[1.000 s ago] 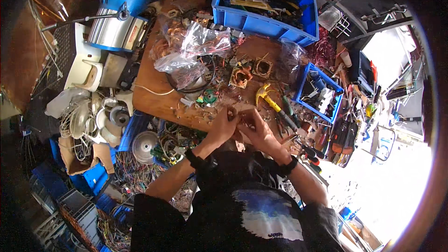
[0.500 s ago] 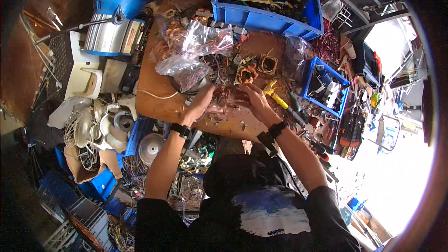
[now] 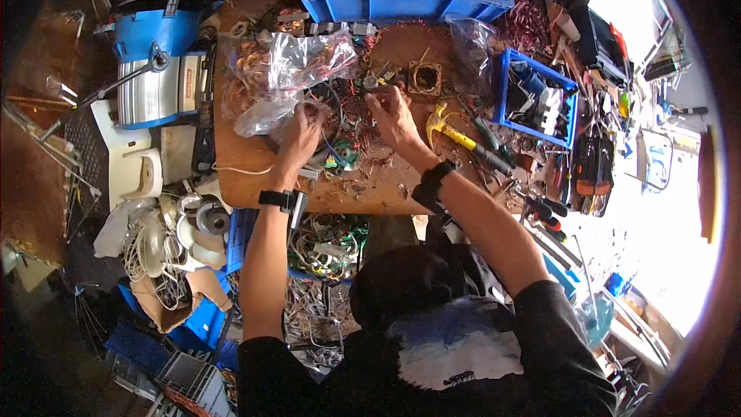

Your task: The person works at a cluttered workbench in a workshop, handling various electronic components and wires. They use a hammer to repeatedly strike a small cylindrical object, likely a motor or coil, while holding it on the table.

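Over a brown wooden table (image 3: 245,183), strewn with crumbs and scrap, both hands side by side, well apart. Left hand (image 3: 299,141) at the right end of the lower clear plastic bag (image 3: 266,114), fingers curled; cannot tell whether gripping anything. Right hand (image 3: 397,122) among reddish wire scraps (image 3: 358,120), fingers bent — cannot tell whether closed on a piece.

On the table's left half, just above the lower bag, a shiny second bag (image 3: 309,60). Between the wrists, a green round part (image 3: 347,156). Near the right fingertips, a square frame (image 3: 425,91); farther right, a yellow hammer (image 3: 461,139), lying aslant, head toward the upper left.

At the far edge, a large blue crate (image 3: 401,5), full of dark parts; on the right, a smaller blue bin (image 3: 536,134).

Around the table, a crowded workshop: to the left, a blue-and-silver machine (image 3: 148,91) and, lower down, a torn cardboard box (image 3: 208,284) — to the right, glaring white light.
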A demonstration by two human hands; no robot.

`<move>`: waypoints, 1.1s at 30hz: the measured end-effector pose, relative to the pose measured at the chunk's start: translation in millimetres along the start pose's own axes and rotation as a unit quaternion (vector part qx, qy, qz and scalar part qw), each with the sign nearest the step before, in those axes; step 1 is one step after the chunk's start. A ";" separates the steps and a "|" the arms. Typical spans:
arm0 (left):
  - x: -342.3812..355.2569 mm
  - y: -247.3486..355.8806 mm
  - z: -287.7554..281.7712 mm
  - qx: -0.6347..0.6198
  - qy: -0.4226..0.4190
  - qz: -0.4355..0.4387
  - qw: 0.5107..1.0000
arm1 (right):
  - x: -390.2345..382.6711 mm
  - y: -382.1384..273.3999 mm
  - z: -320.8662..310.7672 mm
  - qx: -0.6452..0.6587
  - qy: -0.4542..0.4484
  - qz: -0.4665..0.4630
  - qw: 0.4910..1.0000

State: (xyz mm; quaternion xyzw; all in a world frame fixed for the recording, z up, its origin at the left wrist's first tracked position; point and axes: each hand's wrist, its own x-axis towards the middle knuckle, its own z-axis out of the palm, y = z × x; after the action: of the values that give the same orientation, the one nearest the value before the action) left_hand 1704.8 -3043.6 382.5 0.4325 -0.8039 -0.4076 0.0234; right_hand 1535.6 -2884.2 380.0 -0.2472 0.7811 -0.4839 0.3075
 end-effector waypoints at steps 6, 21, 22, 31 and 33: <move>-11.8 -74.5 11.9 -0.029 0.114 0.112 0.987 | -45.7 45.7 -63.6 0.030 -0.041 0.036 0.998; -52.6 -7.0 101.5 0.283 0.003 0.324 0.903 | -396.8 148.4 -267.4 -0.115 0.090 0.298 0.944; -50.6 -9.5 95.7 0.303 0.011 0.314 0.900 | -422.9 168.4 -272.9 -0.094 0.095 0.336 0.932; -71.4 13.3 94.0 0.298 -0.006 0.238 0.924 | -604.9 276.3 -274.7 -0.065 0.093 0.491 0.864; -86.1 46.6 98.7 0.280 0.009 0.269 0.921 | -604.0 280.8 -265.7 -0.045 0.102 0.479 0.871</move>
State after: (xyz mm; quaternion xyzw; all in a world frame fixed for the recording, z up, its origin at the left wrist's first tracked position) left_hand 1688.6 -2905.7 375.3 0.1922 -0.9711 -0.1402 0.0171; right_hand 1735.5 -2195.8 361.6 0.1943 0.8516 -0.2644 0.4088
